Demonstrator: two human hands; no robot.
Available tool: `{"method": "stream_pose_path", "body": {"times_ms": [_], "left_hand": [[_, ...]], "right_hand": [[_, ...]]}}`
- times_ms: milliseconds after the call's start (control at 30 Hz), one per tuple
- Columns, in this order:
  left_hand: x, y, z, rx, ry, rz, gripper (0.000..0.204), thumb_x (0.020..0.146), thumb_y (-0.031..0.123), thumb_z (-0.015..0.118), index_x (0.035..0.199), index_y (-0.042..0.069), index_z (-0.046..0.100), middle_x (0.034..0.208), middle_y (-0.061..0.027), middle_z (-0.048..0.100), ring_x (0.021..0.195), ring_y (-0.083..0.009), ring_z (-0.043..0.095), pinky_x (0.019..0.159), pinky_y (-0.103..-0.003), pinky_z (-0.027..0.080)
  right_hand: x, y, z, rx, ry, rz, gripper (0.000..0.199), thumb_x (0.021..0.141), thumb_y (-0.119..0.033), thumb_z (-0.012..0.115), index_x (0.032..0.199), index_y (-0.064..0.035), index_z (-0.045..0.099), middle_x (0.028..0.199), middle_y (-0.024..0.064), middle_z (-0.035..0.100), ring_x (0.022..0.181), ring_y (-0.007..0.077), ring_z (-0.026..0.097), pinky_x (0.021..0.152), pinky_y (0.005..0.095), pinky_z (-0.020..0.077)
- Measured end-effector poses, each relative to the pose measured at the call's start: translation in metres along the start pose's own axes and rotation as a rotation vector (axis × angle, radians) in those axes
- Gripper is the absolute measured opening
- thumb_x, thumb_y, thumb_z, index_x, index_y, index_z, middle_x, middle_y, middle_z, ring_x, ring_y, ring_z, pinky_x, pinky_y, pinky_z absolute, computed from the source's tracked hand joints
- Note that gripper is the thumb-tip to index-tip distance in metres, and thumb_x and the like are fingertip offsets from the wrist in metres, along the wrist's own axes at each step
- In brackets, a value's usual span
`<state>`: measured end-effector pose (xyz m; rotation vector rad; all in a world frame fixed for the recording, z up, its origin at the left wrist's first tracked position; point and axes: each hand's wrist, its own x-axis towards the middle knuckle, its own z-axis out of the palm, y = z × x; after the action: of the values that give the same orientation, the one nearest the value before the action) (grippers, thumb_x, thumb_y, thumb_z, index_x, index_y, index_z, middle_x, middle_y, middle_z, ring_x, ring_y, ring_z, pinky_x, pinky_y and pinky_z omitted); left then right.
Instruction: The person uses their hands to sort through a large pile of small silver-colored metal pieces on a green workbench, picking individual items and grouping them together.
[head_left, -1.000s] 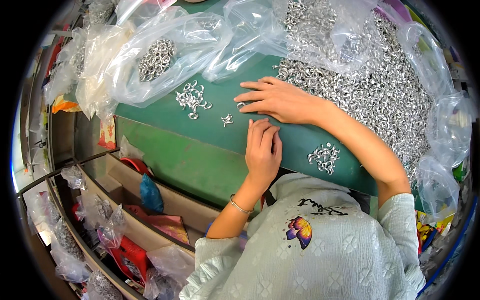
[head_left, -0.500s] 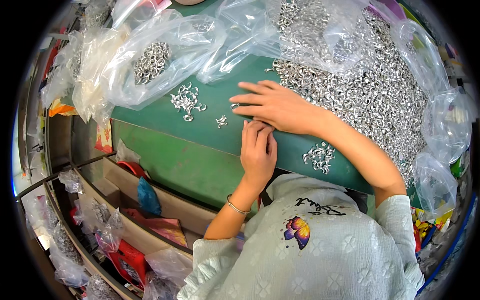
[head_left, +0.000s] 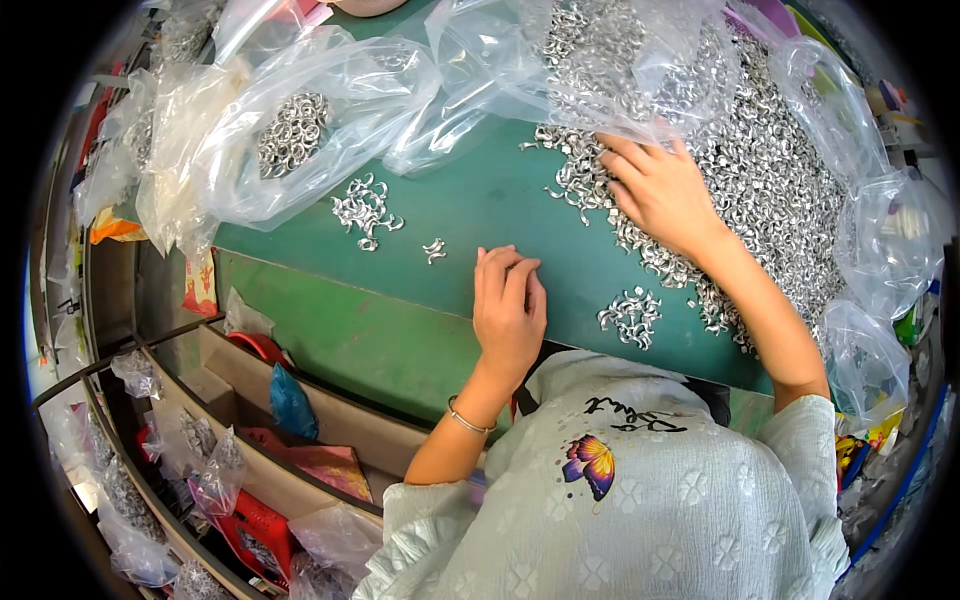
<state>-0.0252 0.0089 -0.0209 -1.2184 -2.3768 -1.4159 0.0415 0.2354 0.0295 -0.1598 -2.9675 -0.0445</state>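
My right hand (head_left: pixel 662 195) reaches into the left side of a large heap of small silver, curved metal pieces (head_left: pixel 770 190). Its fingers are apart, and the tips lie among the pieces beside a clear plastic bag. Near the front of the green tabletop rests my left hand (head_left: pixel 508 300), fingers curled together; whatever they may hold is hidden. Left of that hand lie a few pieces (head_left: pixel 434 251), with a small pile of similar pieces (head_left: pixel 366 210) farther left. Another small cluster (head_left: pixel 631 318) sits near the front edge, right of my left hand.
A clear bag (head_left: pixel 330 130) containing silver rings (head_left: pixel 294 134) spreads across the back left. More plastic bags (head_left: pixel 868 235) flank the heap on the right. Below the table's left side are open compartments with a red basket (head_left: pixel 258 530) and a blue bag (head_left: pixel 292 402).
My right hand has moved away from my left hand, right and back to the heap. My left hand stays near the same place with fingers curled.
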Motion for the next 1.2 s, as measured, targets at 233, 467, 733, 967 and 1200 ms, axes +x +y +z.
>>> {"method": "stream_pose_path", "body": {"times_ms": [233,467,733,967,1200], "left_hand": [[0.0,0.001,0.001,0.022,0.012,-0.012,0.021,0.075,-0.011,0.064,0.092,0.001,0.063,0.098,-0.0118,0.058,0.099,-0.0314,0.059,0.101,-0.052,0.042],[0.001,-0.001,-0.001,0.03,-0.031,-0.026,0.019,0.077,-0.009,0.064,0.094,0.001,0.063,0.098,-0.0118,0.057,0.1,-0.032,0.059,0.102,-0.054,0.04],[0.003,0.005,-0.003,0.127,-0.111,-0.046,0.024,0.081,-0.006,0.06,0.104,0.003,0.061,0.104,-0.0117,0.053,0.105,-0.0331,0.054,0.107,-0.06,0.03],[0.015,0.013,0.005,0.219,-0.24,-0.071,0.032,0.084,-0.005,0.056,0.115,0.002,0.055,0.115,-0.0156,0.047,0.116,-0.036,0.045,0.109,-0.062,0.026],[0.019,0.007,0.006,0.197,-0.228,-0.091,0.035,0.085,-0.004,0.057,0.12,0.001,0.052,0.118,-0.0169,0.046,0.116,-0.0379,0.045,0.109,-0.061,0.026]], "right_hand": [[-0.001,-0.002,0.0,0.405,0.127,0.031,0.025,0.086,-0.014,0.063,0.109,-0.0042,0.06,0.115,0.0125,0.06,0.116,0.0321,0.053,0.103,0.0424,0.0403],[0.018,-0.013,0.013,0.122,0.02,-0.235,0.032,0.086,-0.024,0.064,0.112,-0.0068,0.057,0.124,0.0098,0.055,0.123,0.0249,0.049,0.102,0.0406,0.04],[0.002,0.012,-0.005,0.184,0.092,-0.038,0.026,0.087,-0.015,0.061,0.112,-0.0062,0.058,0.118,0.0101,0.061,0.11,0.0303,0.058,0.093,0.0399,0.0451],[0.047,-0.019,0.01,0.389,0.175,0.059,0.041,0.085,-0.021,0.066,0.122,-0.006,0.056,0.124,0.0144,0.058,0.116,0.0341,0.054,0.096,0.0448,0.0434],[0.019,-0.037,0.01,0.196,-0.051,-0.114,0.036,0.084,-0.022,0.066,0.116,-0.0075,0.059,0.134,0.009,0.051,0.132,0.031,0.041,0.107,0.0486,0.0328]]}}
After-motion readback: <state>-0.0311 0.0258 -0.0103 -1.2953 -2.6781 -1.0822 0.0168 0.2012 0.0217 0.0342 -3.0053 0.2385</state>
